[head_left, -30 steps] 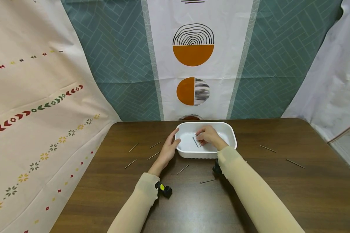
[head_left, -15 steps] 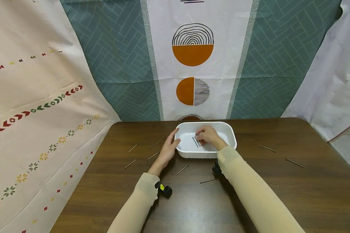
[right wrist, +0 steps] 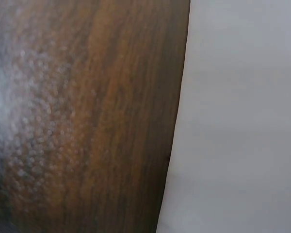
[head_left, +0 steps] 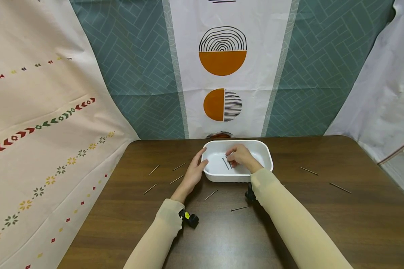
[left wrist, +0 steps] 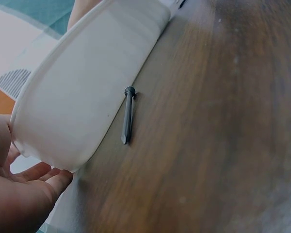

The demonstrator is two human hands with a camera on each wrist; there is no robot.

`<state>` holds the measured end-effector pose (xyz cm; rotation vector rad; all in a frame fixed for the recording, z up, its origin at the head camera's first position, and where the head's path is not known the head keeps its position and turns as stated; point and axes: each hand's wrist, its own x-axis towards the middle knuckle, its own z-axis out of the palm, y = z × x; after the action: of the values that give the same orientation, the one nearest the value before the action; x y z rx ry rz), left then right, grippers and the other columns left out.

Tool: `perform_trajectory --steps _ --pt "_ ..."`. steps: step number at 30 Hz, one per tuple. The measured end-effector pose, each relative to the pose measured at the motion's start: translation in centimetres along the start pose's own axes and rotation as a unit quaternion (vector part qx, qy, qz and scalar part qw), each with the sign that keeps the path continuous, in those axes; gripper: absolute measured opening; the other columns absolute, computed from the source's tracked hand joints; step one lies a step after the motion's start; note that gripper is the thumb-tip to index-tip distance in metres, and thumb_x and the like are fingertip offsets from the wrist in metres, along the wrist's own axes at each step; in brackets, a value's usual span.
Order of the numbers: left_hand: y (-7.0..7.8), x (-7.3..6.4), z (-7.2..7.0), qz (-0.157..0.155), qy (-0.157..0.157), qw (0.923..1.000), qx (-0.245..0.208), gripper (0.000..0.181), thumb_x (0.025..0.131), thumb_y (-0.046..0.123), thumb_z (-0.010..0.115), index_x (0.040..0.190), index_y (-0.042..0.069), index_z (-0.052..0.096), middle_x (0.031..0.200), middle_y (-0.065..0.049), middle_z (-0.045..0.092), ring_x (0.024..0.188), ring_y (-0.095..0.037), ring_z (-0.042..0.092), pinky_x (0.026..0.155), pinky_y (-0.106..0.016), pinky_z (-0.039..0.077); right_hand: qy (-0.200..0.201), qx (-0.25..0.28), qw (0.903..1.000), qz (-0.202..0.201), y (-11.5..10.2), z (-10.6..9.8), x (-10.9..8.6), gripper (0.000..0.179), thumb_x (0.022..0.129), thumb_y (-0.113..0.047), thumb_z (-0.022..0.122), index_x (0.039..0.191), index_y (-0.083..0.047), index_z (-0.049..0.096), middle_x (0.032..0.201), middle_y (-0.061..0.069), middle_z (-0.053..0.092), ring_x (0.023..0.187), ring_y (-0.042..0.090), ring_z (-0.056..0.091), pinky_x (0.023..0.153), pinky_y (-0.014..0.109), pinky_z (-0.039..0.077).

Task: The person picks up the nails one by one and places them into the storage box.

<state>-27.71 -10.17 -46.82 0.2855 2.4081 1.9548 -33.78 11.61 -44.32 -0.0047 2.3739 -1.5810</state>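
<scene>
In the head view a white plastic tray [head_left: 222, 179] stands near the table's far edge. My left hand [head_left: 194, 172] grips its left end, thumb at the rim; the left wrist view shows those fingers [left wrist: 58, 183] against the tray's corner. Reaching in from the right, my right hand [head_left: 241, 156] has its fingertips low in the tray, pinching a nail [head_left: 230, 165] that they partly cover. Just left of it another nail [head_left: 225, 163] lies on the tray floor. The right wrist view shows only the tray's outer wall [right wrist: 242, 116] and tabletop, no hand.
Several nails [head_left: 150, 188] are scattered on the brown table [head_left: 208, 239] left of the tray. Two more are in front, a near nail [head_left: 239, 209] and a slanted nail [head_left: 210, 195]. Farther right lie a nail [head_left: 308, 171] and another nail [head_left: 340, 188]. Cloth hangs behind.
Inside the tray, the nail at my right fingertips shifts slightly: close beside the other nail half a second ago, a little farther right now. My left hand stays at the tray's end.
</scene>
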Motion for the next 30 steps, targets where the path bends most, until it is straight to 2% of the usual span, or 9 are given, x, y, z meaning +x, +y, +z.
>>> perform_trajectory --steps 7,13,18,23,30 --pt "0.2 0.0 0.0 -0.002 -0.001 1.0000 -0.003 0.055 0.110 0.019 0.049 0.163 0.018 0.036 0.171 -0.009 0.024 0.158 -0.028 0.019 0.127 -0.046 0.020 -0.001 0.014 0.9999 0.001 -0.3 -0.2 -0.2 0.022 0.097 0.005 0.065 0.117 0.012 0.067 0.077 0.011 0.065 0.059 0.014 0.060 0.055 0.026 0.058" --pt "0.1 -0.1 0.0 -0.002 -0.001 1.0000 -0.004 0.054 0.110 0.017 0.049 0.163 0.018 0.037 0.171 -0.009 0.025 0.158 -0.029 0.019 0.127 -0.048 0.020 -0.020 0.043 0.9989 -0.006 -0.7 -0.5 -0.5 0.026 0.098 0.005 0.062 0.122 0.015 0.063 0.078 0.013 0.066 0.059 0.015 0.060 0.056 0.026 0.058" --pt "0.0 -0.1 0.0 0.000 -0.002 1.0000 -0.003 0.054 0.110 0.016 0.049 0.163 0.017 0.037 0.170 -0.008 0.027 0.157 -0.029 0.021 0.126 -0.048 0.021 -0.033 0.042 0.9984 -0.020 -1.4 -1.2 -0.8 0.030 0.100 0.001 0.060 0.126 0.016 0.062 0.081 0.014 0.066 0.063 0.016 0.062 0.061 0.027 0.058" --pt "0.1 -0.2 0.0 0.006 -0.002 1.0000 -0.002 0.054 0.110 0.015 0.049 0.162 0.015 0.037 0.170 -0.010 0.027 0.157 -0.031 0.020 0.126 -0.050 0.021 -0.043 0.032 0.9984 -0.020 -2.2 -1.9 -1.2 0.033 0.103 -0.003 0.058 0.130 0.014 0.061 0.093 0.016 0.065 0.074 0.020 0.063 0.068 0.029 0.059" --pt "0.0 -0.2 -0.1 -0.002 0.000 1.0000 0.001 0.054 0.110 0.018 0.049 0.163 0.018 0.037 0.171 -0.009 0.025 0.158 -0.029 0.018 0.127 -0.049 0.020 -0.088 0.021 0.9958 -0.012 -3.1 -3.3 -1.7 0.038 0.106 -0.008 0.055 0.139 0.013 0.056 0.118 0.026 0.064 0.094 0.029 0.067 0.086 0.037 0.060"
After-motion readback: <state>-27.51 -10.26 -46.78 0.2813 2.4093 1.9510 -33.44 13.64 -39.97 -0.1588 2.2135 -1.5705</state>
